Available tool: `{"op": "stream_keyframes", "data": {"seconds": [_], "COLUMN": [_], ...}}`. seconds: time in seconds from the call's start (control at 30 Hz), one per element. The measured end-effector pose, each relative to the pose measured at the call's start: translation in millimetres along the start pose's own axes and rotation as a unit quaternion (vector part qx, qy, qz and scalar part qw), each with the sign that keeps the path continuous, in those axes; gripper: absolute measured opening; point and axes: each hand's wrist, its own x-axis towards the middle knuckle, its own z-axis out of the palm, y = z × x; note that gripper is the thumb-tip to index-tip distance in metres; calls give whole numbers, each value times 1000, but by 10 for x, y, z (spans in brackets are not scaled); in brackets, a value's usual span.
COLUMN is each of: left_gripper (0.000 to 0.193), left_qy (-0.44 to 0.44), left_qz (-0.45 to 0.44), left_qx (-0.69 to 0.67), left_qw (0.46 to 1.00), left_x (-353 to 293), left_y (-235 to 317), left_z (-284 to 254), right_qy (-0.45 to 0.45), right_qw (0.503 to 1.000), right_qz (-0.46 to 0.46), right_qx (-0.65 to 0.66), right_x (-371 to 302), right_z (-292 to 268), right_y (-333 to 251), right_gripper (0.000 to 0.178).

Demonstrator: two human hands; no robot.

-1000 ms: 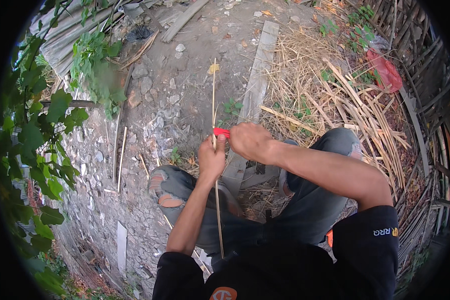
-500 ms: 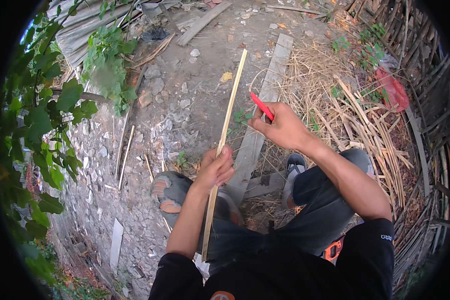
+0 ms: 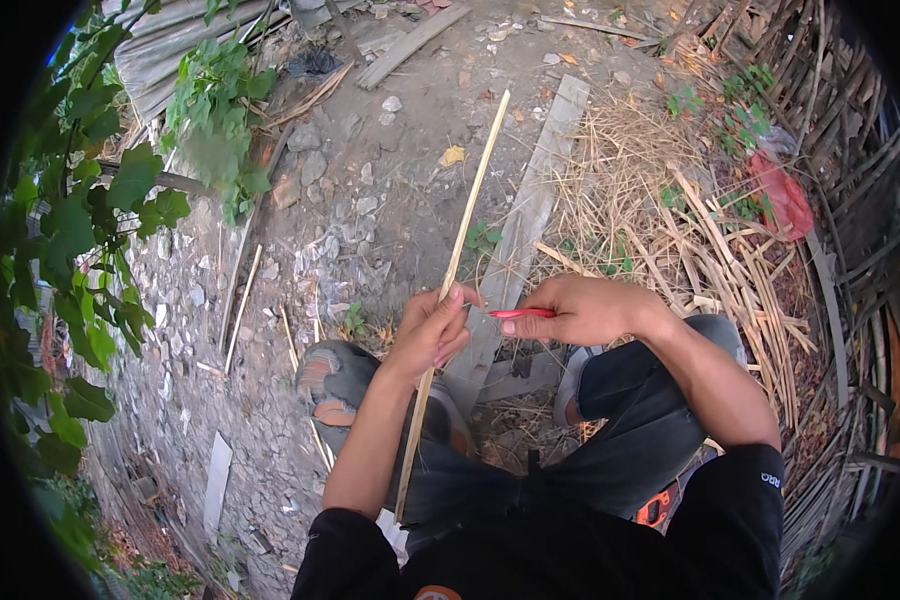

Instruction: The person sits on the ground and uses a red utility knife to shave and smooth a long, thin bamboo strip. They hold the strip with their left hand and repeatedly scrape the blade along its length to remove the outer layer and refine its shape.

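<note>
In my left hand (image 3: 430, 330) is a long, thin bamboo strip (image 3: 477, 200), gripped near its middle with the thumb laid along it. The strip slants from above my left thigh up and away to the far side. My left forefinger points right, close to the tip of a slim red tool (image 3: 526, 313). My right hand (image 3: 600, 310) is closed round that tool, just right of the strip and apart from it. Whether the tool is a knife or a marker cannot be made out.
A grey plank (image 3: 535, 200) lies lengthwise beyond my knees. Dry shavings (image 3: 610, 170) and a pile of split strips (image 3: 745, 270) lie to the right, near a red plastic bag (image 3: 780, 195). Leafy branches (image 3: 80, 230) hang at left. An orange object (image 3: 654, 508) shows beside my right thigh.
My right hand has come down and nearer with the red tool, which now points left at my left hand. My left forefinger has stretched out. The strip's tilt has shifted slightly.
</note>
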Motion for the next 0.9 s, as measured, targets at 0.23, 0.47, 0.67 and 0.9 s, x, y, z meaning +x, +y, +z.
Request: {"op": "stream_keyframes", "data": {"seconds": [0.23,0.47,0.67,0.9], "left_gripper": [22,34,35,42], "left_qy": [97,30,36,17], "left_qz": [-12,-39,9,8], "left_qx": [19,-23,50,57], "left_qw": [995,999,998,998], "left_x": [2,-89,-58,-69], "left_y": [41,142,4,39], "left_z": [-30,96,126,144], "right_qy": [-138,184,179,168], "right_qw": [977,983,983,985], "right_qz": [81,-12,7,8], "right_qx": [-144,2,-28,-33], "right_x": [-78,-59,57,105], "right_z": [16,-1,182,265], "right_y": [-188,-152,-223,-185], "right_gripper": [76,63,54,56]}}
